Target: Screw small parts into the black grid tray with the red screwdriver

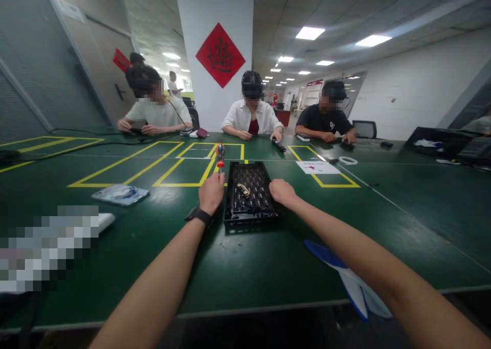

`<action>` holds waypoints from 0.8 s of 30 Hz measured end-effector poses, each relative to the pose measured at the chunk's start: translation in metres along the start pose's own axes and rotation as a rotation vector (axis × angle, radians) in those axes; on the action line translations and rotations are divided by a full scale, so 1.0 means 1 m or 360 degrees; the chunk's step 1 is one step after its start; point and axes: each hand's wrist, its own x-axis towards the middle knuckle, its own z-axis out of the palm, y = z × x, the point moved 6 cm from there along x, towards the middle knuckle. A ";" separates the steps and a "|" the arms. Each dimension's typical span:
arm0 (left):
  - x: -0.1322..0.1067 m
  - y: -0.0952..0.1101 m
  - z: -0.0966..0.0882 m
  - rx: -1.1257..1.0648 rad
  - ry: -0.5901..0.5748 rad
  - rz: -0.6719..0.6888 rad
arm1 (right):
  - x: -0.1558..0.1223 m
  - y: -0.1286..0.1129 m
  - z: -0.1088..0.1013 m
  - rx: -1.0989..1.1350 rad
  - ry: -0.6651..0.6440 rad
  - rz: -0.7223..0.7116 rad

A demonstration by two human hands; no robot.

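A black rectangular tray [253,217] with rows of small shiny slots lies in front of me. In it rests a small gold and silver piece [243,189] whose kind I cannot make out. At the tray's left side, my left hand [211,191] is closed around the shaft of a screwdriver [220,156], its red and black handle pointing up. My right hand [283,191] is closed at the tray's right rim and appears to grip it; its fingertips are hidden. A dark band sits on my left wrist.
A flat clear package [120,194] lies left on the green table [245,272]. White paper [317,167] and a white ring [348,160] lie right. Blue and white material [351,277] is under my right forearm. Several people sit across, one holding a dark tool [278,144].
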 end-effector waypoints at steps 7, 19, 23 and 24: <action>-0.020 0.051 -0.017 -0.0032 0.0042 0.0469 | -0.003 -0.057 -0.029 0.1404 0.0101 -0.0334; -0.004 0.021 -0.003 -0.0759 0.0123 0.0600 | -0.004 0.022 -0.003 0.2696 0.0251 0.0245; 0.007 -0.007 0.038 -0.0891 -0.0085 0.0385 | 0.007 0.058 0.012 0.2243 0.0097 0.0224; 0.008 -0.011 0.045 -0.0928 -0.0132 0.0343 | 0.011 0.063 0.014 0.2144 0.0054 0.0222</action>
